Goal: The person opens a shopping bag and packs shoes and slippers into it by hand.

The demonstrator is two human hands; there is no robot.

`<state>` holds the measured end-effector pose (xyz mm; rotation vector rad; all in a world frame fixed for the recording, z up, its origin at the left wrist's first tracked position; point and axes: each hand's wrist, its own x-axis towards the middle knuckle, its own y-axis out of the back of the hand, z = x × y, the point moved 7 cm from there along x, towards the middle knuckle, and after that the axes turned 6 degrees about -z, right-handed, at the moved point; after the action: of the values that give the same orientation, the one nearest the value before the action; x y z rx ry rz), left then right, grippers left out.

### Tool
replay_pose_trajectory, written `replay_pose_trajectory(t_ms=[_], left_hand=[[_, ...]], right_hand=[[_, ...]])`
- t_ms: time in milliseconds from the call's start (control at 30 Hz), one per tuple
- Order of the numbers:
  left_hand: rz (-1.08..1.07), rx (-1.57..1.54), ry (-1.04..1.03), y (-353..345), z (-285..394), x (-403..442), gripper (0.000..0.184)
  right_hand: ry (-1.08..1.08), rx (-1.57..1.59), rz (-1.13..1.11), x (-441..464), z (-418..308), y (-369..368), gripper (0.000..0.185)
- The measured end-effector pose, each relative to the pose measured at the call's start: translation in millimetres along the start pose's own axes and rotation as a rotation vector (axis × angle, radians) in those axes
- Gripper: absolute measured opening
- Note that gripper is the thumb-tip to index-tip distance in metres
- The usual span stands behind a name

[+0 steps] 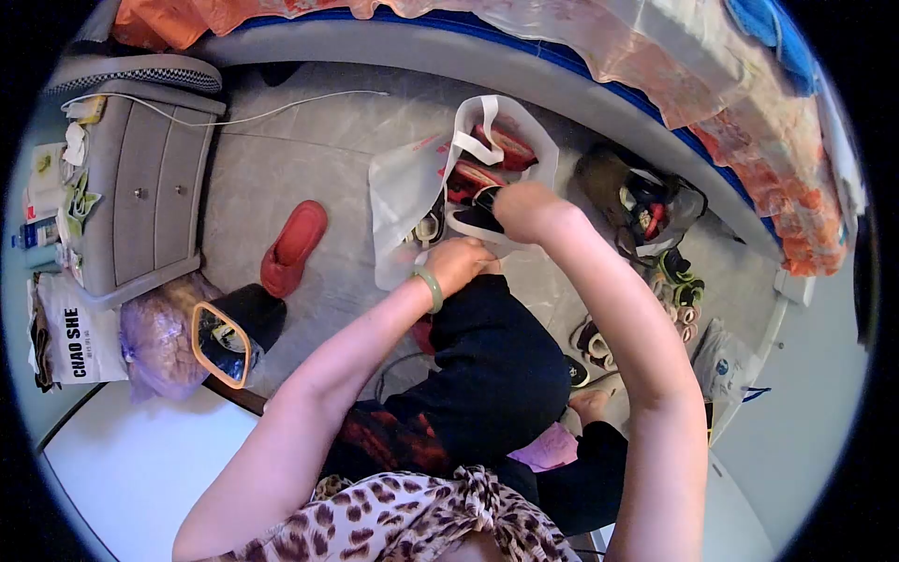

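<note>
A white carrier bag [398, 201] stands open on the floor in front of me, its handle looping over the opening. Red shoes [506, 148] lie inside, with another black-and-white shoe [429, 225] at the left side. My right hand [526, 211] is closed around a black shoe with a white sole [475, 221] at the bag's near part. At the near rim, my left hand [457, 263] has its fingers closed on the bag's edge, though the fingertips are partly hidden. A green bangle [430, 288] circles the left wrist.
Left of the bag lies a red slipper [294, 247], near a bin with an orange rim [198, 348] and a grey cabinet [140, 225]. A dark bag [599, 183] and several shoes [682, 281] are on the right. The bed [449, 37] borders the far side.
</note>
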<state>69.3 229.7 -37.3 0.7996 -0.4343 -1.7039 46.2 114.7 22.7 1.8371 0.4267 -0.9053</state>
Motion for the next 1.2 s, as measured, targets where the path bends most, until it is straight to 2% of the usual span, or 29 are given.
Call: replay_pose_trajectory(t_ms=[67,167,267,400,467,533,600,633,667,733,767,867,933,967,1000,1033,1100,1133,1167,1200], left_hand=[[0.082,0.004,0.018,2.5,-1.0,-3.1,0.02],[0.02,0.041,0.085,4.8,0.0,-2.1,0.018],[0.055,-0.036,0.011,6.4,0.7,-3.6,0.019],[0.031,-0.026,-0.031,13.6,11.4,4.2,0.018],[0.002,0.059,-0.037,13.8,14.7,14.4,0.015],[0.061,0.05,-0.11,13.9,14.7,15.3,0.013],[0.019,0.038,-0.135,11.5,16.3,17.4,0.01],[-0.018,-0.017,-0.118,19.2,23.4,16.3,0.01],[0.022,-0.105,-0.09,22.0,19.9,13.7,0.012],[-0.03,-0.266,-0.187,4.8,9.0,18.5,0.015],[-0.084,-0.24,-0.171,4.9,15.0,21.0,0.016],[-0.215,-0.219,-0.072,0.0,26.2,28.0,0.018],[-0.263,-0.194,-0.034,-1.2,15.1,28.5,0.019],[-0.293,-0.328,0.02,-7.2,5.5,28.4,0.019],[-0.325,-0.465,0.078,-17.2,-5.4,26.2,0.018],[-0.36,-0.603,0.141,-25.6,-10.0,24.1,0.018],[-0.422,-0.472,0.173,-23.4,-3.4,22.9,0.018],[-0.428,-0.446,0.15,-25.2,-7.4,22.1,0.019],[-0.433,-0.415,0.121,-29.2,-9.6,24.3,0.019],[-0.42,-0.484,0.104,-32.6,-10.8,24.7,0.019]], right_hand=[[0.063,0.004,0.003,6.8,-16.5,24.9,0.021],[0.134,0.197,0.097,36.3,-25.7,26.7,0.023],[0.035,0.338,-0.008,58.5,-7.8,-8.6,0.024],[-0.089,-0.017,-0.09,59.3,20.1,-56.2,0.034],[-0.118,-0.119,-0.169,69.7,8.2,-62.2,0.037],[-0.101,-0.227,-0.196,66.8,-3.6,-60.7,0.039],[-0.088,-0.176,-0.123,77.4,-0.3,-65.4,0.031],[-0.102,-0.084,0.216,98.3,3.5,-75.1,0.027],[-0.035,-0.288,0.398,90.8,-6.7,-84.4,0.025],[0.108,0.007,0.502,70.9,-6.2,-96.9,0.021],[0.178,0.158,0.559,63.3,-3.7,-101.0,0.019],[0.273,0.179,0.69,42.8,5.1,-104.8,0.018],[-0.023,0.358,0.539,67.3,21.5,-130.0,0.018],[-0.167,0.451,0.466,73.8,31.7,-145.2,0.019],[-0.185,0.349,0.423,77.8,29.9,-155.7,0.022],[-0.198,0.426,0.387,73.3,27.7,-159.3,0.023],[-0.231,0.605,0.312,42.6,17.6,-153.3,0.026],[-0.099,0.545,0.409,2.9,8.1,-128.5,0.027],[-0.085,0.569,0.504,-26.4,3.4,-121.0,0.026],[-0.081,0.728,0.653,-52.0,4.3,-126.0,0.026]])
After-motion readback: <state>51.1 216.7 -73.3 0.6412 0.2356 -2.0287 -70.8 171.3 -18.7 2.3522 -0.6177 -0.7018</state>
